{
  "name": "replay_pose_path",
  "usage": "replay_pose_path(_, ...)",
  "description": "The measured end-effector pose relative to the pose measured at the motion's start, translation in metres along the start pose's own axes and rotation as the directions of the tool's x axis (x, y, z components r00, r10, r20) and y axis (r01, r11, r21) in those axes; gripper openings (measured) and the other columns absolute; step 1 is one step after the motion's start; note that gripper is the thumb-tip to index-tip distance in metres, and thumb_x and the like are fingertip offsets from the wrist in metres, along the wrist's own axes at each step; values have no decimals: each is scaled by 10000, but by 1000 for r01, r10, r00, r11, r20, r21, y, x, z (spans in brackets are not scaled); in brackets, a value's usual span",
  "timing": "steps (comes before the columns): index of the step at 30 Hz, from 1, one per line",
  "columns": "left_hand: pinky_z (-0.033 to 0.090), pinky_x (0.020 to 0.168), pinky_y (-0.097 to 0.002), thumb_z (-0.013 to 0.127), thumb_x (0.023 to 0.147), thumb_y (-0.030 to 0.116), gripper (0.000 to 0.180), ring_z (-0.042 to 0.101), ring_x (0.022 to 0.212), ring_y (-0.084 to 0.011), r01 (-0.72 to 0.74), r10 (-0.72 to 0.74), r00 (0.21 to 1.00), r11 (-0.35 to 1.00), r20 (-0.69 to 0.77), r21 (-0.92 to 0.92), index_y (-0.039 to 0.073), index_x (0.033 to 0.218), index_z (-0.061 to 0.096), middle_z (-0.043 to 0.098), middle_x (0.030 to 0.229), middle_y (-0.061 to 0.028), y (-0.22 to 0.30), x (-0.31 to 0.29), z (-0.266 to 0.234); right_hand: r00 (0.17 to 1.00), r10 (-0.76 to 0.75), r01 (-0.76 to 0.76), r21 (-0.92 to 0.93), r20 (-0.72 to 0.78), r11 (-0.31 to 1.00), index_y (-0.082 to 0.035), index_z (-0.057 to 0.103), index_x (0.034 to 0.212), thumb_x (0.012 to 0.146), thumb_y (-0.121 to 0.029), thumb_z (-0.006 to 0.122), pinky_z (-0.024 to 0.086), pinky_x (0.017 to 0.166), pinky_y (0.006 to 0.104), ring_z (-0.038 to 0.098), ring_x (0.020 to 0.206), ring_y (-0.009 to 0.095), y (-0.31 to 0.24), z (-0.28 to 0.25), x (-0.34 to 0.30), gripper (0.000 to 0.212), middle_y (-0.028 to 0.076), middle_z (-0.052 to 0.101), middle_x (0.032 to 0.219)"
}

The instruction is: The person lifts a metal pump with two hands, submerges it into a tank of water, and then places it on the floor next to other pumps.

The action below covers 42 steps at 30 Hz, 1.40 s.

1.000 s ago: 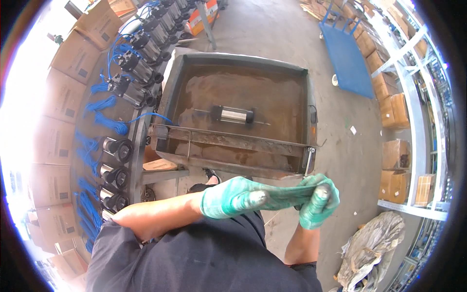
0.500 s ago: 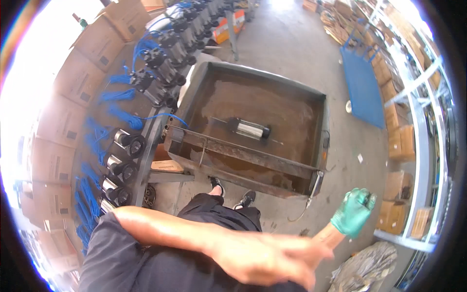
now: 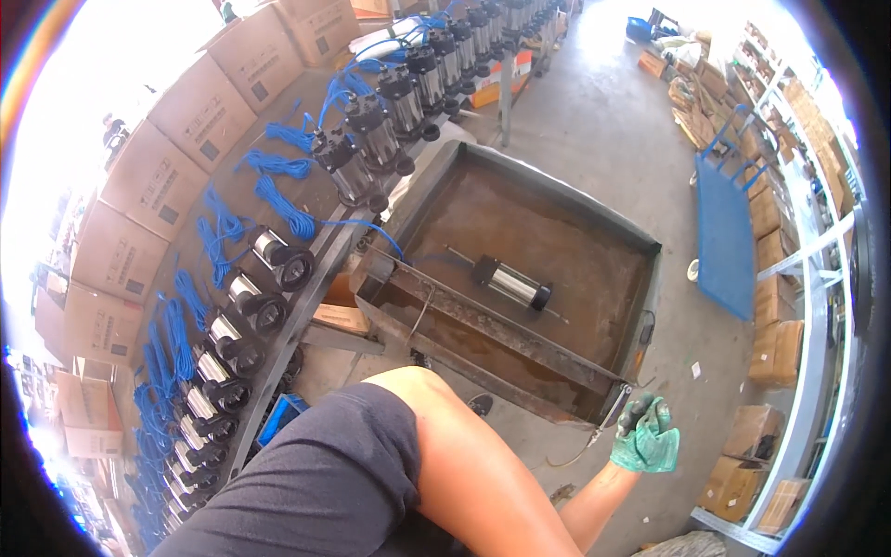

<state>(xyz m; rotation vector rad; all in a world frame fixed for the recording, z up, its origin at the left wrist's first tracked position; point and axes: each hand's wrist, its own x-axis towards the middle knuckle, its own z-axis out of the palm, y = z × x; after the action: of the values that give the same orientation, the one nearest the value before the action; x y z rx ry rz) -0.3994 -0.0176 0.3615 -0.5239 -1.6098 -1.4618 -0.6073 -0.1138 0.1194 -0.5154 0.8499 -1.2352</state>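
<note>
My right hand [image 3: 647, 436] wears a green glove with dark smudges and hangs beside the tank's near right corner. Its fingers are curled closed; whatever they may hold is hidden. My bare left arm [image 3: 483, 464] reaches across my body, and its hand lies outside the picture below. In front of me stands a metal tank [image 3: 640, 278] of brownish water. A steel pump [image 3: 512, 284] with black ends lies in the water, and a blue cable [image 3: 385, 232] runs over the rim on that side. A metal bar [image 3: 501, 325] spans the tank's near part.
To the left, a bench [image 3: 278, 381] carries several pumps [image 3: 281, 260] and coiled blue cables [image 3: 283, 204], with cartons [image 3: 200, 107] behind. A blue flatbed trolley [image 3: 724, 237] stands to the right, near shelving [image 3: 798, 390] with boxes. A hooked strap [image 3: 594, 446] hangs off the tank's corner.
My view has swung, so the tank sits lower and further right. My left hand has dropped out of sight past the lower edge. The gloved hand now appears nearer the tank corner.
</note>
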Motion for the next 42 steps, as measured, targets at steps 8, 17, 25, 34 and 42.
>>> replay_pose_path(8,496,863,-540,686,891,199,222,614,1030,-413,27,-27,1000,1000,-7,2,9,1001,723,641,1125,-212,-3,0,-7,998,-27,34,148,-50,988,-60,651,999,1045,-419,524,492,445,372,603,586,267,-10,-15,-9,384,97,644,786)
replay_pose_path(17,495,862,-537,688,887,199,221,612,1028,-411,37,-37,999,999,1,11,10,995,721,643,1120,-211,1,0,-10,984,13,30,240,-177,970,-55,635,980,1047,-449,496,499,457,377,611,594,266,-6,-32,-8,423,93,647,790)
replay_pose_path(25,494,861,-534,689,884,200,219,611,1026,-410,40,-40,999,999,2,23,11,991,719,644,1116,-211,1,-1,-13,994,37,-23,137,-100,990,-73,652,1010,1048,-442,498,509,466,374,613,621,267,-7,-23,-5,401,92,659,810)
replay_pose_path(34,492,860,-531,690,881,201,218,610,1024,-408,32,-32,999,999,1,28,12,986,716,645,1111,-210,4,-1,-15,999,19,-14,119,-39,993,-73,643,994,1039,-428,537,526,443,360,638,620,264,-6,-11,-6,374,110,670,820)
replay_pose_path(42,491,859,-528,691,877,201,217,609,1022,-407,25,-25,1000,999,3,39,12,982,714,647,1107,-210,11,0,-13,999,52,-51,161,1,986,-75,628,963,1041,-423,549,546,418,354,674,614,271,-1,-15,-6,365,126,685,817)
